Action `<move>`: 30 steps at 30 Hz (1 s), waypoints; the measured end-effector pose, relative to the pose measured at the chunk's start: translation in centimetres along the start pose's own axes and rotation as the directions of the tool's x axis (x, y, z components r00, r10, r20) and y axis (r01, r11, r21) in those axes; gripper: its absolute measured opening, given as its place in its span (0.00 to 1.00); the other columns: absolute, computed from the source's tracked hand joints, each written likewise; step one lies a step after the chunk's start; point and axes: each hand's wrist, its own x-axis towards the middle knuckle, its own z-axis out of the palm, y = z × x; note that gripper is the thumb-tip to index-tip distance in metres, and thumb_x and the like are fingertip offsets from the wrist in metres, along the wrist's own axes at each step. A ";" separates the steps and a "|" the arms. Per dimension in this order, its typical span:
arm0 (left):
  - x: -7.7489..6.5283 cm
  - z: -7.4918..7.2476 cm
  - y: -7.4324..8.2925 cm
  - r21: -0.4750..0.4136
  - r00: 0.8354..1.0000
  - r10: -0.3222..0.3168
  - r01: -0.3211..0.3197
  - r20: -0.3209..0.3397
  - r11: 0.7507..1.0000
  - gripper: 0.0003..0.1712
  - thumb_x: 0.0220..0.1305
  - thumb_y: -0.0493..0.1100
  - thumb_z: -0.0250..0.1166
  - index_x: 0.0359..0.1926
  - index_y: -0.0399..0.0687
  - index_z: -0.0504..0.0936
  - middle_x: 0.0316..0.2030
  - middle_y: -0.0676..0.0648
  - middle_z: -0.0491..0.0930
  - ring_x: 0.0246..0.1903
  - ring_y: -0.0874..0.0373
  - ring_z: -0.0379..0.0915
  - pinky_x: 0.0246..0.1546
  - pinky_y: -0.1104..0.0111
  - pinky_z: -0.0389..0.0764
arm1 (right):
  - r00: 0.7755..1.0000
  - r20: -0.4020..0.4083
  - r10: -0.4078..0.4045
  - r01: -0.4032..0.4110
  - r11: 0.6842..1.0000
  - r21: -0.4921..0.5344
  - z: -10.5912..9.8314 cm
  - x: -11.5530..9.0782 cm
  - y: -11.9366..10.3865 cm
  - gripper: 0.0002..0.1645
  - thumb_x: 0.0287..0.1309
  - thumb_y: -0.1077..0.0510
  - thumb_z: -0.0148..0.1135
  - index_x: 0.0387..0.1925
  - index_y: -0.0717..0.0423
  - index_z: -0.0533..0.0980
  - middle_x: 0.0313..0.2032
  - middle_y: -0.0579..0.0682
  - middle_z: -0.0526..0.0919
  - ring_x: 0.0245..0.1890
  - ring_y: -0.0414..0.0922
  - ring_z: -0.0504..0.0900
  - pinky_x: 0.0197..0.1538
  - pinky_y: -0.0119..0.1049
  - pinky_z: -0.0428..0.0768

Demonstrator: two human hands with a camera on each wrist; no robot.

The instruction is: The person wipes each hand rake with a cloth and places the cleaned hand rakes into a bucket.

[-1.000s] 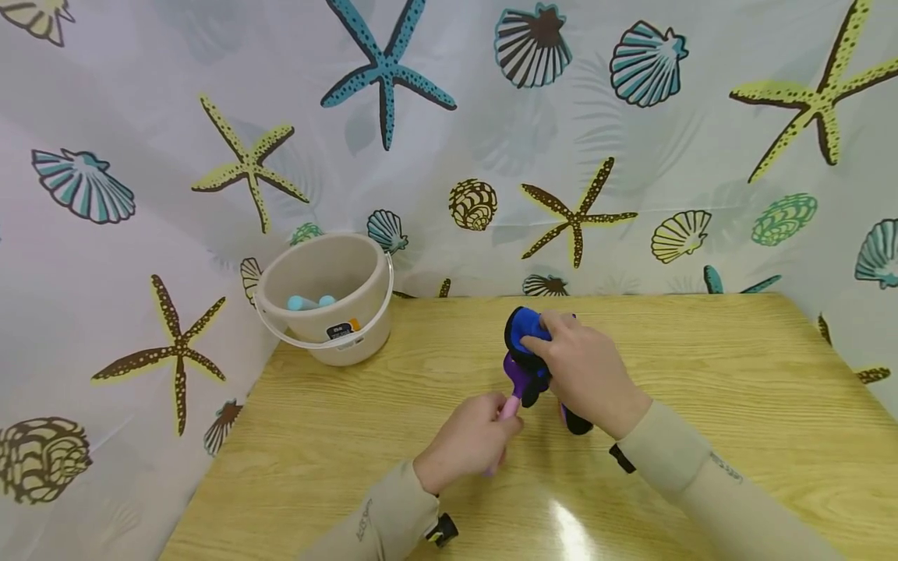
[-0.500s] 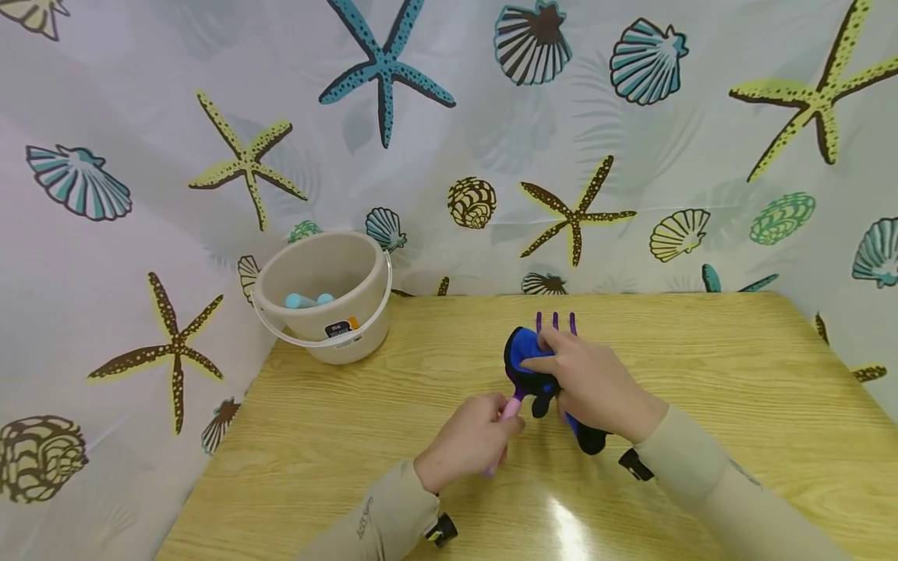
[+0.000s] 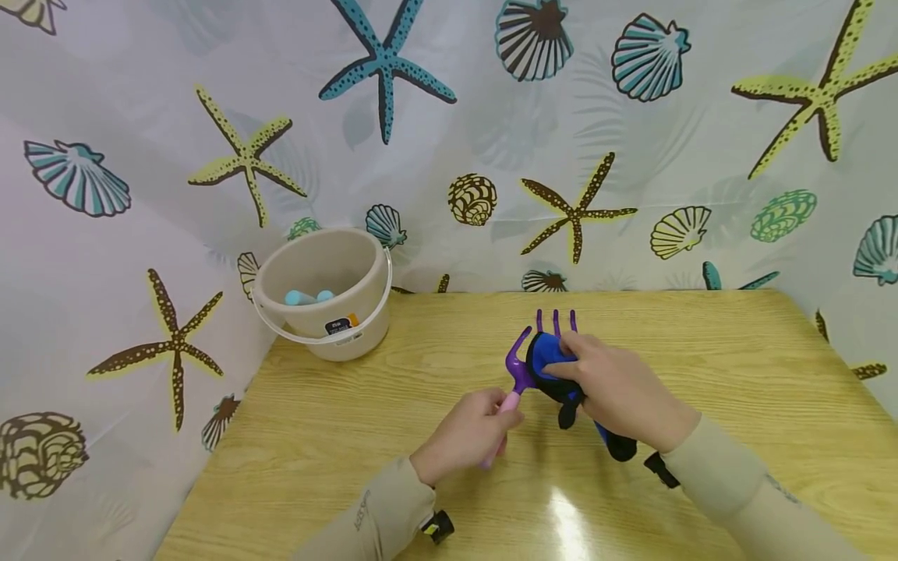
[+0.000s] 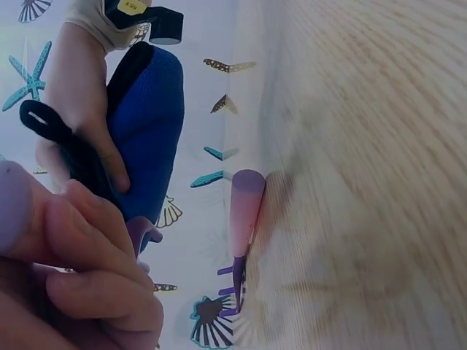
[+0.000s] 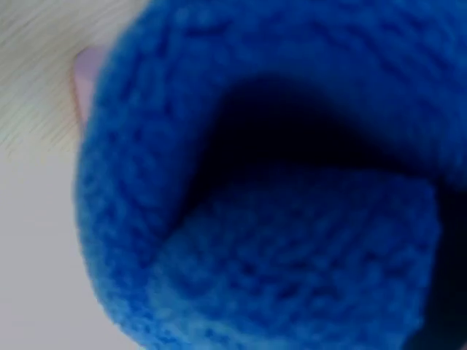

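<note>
My left hand (image 3: 466,436) grips the pink handle of a small garden tool with a purple head (image 3: 517,372), whose curved prong points up. With my right hand (image 3: 620,382) I hold a fuzzy blue cleaning cloth (image 3: 546,354) with black edging and a black loop. The cloth lies against the right side of the purple head and covers part of it. In the left wrist view, the cloth (image 4: 149,131) hangs folded from the right hand. Blue pile of the cloth (image 5: 292,255) fills most of the right wrist view, hiding the fingers.
Behind the cloth, a hand fork's purple tines (image 3: 556,321) show on the wooden table (image 3: 737,389); its pink handle (image 4: 246,208) appears in the left wrist view. A beige bucket (image 3: 351,331) holding light-blue cylinders stands back left. A seashell-patterned curtain (image 3: 421,156) surrounds the table.
My right hand and the cloth have dipped, then slid right along the tool's head, uncovering its purple prong. The fork's tines behind have come into sight. My left hand has barely moved.
</note>
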 end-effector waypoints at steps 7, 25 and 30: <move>0.1 -0.5 -0.4 -0.036 1.000 0.018 -0.017 0.005 0.999 0.12 0.70 0.50 0.62 0.44 0.47 0.80 0.22 0.39 0.81 0.13 0.59 0.71 0.12 0.71 0.72 | 0.998 -0.036 0.056 -0.057 0.998 -0.022 0.4 -0.4 1.5 0.29 0.41 0.69 0.79 0.49 0.49 0.86 0.46 0.59 0.79 0.45 0.56 0.83 0.40 0.50 0.87; 0.8 -1.1 -0.6 0.023 0.995 0.021 -0.019 -0.097 1.000 0.18 0.59 0.49 0.72 0.48 0.49 0.85 0.32 0.49 0.80 0.22 0.59 0.76 0.21 0.68 0.80 | 0.969 -0.242 0.048 -0.086 0.985 -0.148 -0.3 -0.4 3.5 0.36 0.33 0.65 0.84 0.52 0.55 0.84 0.51 0.63 0.79 0.46 0.59 0.82 0.40 0.52 0.86; 0.7 -1.4 -0.5 0.065 0.989 0.020 -0.010 -0.145 0.998 0.24 0.55 0.50 0.76 0.51 0.46 0.83 0.30 0.50 0.76 0.21 0.61 0.73 0.19 0.70 0.77 | 0.957 -0.272 0.100 -0.126 0.989 -0.078 -0.4 -0.7 3.9 0.35 0.33 0.68 0.80 0.52 0.54 0.84 0.48 0.62 0.78 0.44 0.57 0.81 0.37 0.52 0.85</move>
